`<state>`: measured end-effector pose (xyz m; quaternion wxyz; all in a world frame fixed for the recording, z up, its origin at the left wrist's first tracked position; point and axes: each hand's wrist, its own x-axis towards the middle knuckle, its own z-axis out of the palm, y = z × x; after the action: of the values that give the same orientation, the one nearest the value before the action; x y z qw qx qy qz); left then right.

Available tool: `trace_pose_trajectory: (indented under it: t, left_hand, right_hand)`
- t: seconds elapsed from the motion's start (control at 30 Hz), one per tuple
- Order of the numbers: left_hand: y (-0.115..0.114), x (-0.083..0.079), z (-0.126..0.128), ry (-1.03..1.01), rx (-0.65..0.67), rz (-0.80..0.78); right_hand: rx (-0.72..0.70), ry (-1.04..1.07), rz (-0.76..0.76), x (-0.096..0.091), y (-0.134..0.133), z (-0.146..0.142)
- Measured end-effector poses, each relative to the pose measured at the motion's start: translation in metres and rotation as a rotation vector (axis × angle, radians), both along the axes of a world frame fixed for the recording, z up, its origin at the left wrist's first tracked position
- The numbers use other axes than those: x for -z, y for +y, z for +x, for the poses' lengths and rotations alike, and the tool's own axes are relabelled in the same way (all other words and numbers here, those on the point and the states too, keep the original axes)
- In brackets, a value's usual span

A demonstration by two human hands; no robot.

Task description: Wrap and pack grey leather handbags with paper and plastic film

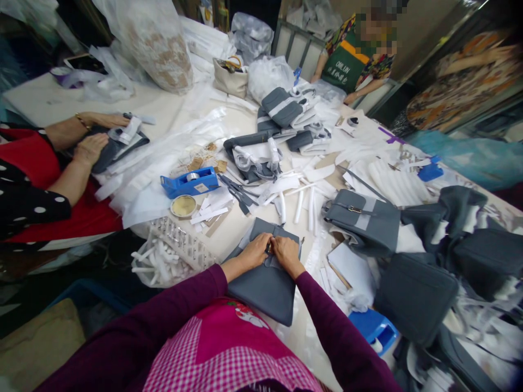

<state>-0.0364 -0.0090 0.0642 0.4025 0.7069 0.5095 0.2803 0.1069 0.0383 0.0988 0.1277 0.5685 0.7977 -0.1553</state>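
A grey bag (265, 286) lies flat at the table's near edge, right in front of me. My left hand (255, 251) and my right hand (286, 251) rest side by side on its upper part, fingers curled and pinching at a small spot between them, near the bag's clasp. What exactly the fingertips grip is too small to make out. Both arms wear dark purple sleeves.
Another grey bag (362, 220) lies to the right, with several more stacked at the far right (417, 294). A blue tape dispenser (190, 182), a round tin (183, 206) and white paper rolls (300, 204) lie ahead. A person in red at the left handles a grey bag (110, 147). Two other people stand at the far side.
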Motion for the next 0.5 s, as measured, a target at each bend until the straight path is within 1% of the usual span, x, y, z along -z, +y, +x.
trace_pose_trajectory:
  t: [0.23, 0.5]
  left_hand:
    - [0.000, 0.000, 0.000, -0.033, -0.023, -0.035]
    - [0.001, -0.004, 0.000, 0.012, -0.006, -0.011]
  right_hand:
    - [0.047, 0.009, -0.011, -0.003, -0.003, -0.004]
    - [0.017, 0.060, 0.034, -0.003, -0.015, -0.006]
